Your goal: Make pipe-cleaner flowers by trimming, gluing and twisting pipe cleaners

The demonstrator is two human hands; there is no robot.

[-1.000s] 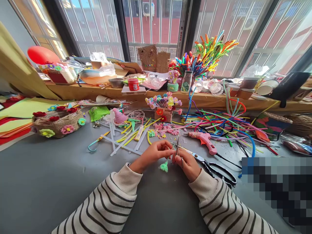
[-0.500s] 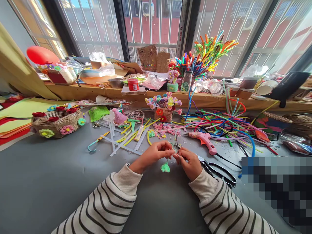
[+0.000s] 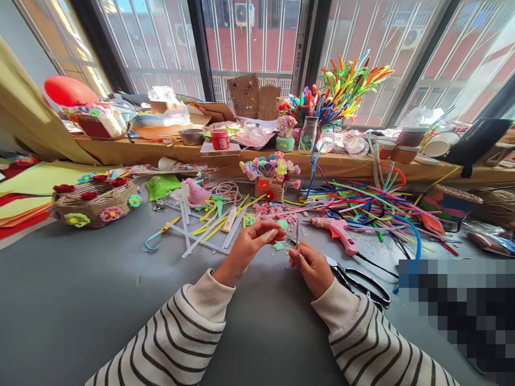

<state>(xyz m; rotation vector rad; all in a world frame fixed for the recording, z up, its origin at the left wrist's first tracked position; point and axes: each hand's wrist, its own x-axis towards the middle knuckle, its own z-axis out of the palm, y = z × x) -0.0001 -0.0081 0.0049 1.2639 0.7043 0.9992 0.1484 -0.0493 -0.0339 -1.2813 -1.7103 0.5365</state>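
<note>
My left hand is closed in a pinch over the middle of the table. At its fingertips is a small mint-green fuzzy piece, its stem mostly hidden by the fingers. To the right, my right hand grips a thin metal tool that points upward, close to the green piece but apart from it. I cannot make out the tool's exact kind. Green fluff clippings lie on the table between the hands. Black-handled scissors rest beside my right wrist.
A pink glue gun lies beyond my right hand, its cord running right. Clear glue sticks and yellow stems are at left. Behind stand a flower-filled basket and loose colored pipe cleaners. A twine basket sits far left.
The green fuzzy piece, which hung below my left fingers, is now turned up above them. My hands have moved slightly apart, and green clippings show between them.
</note>
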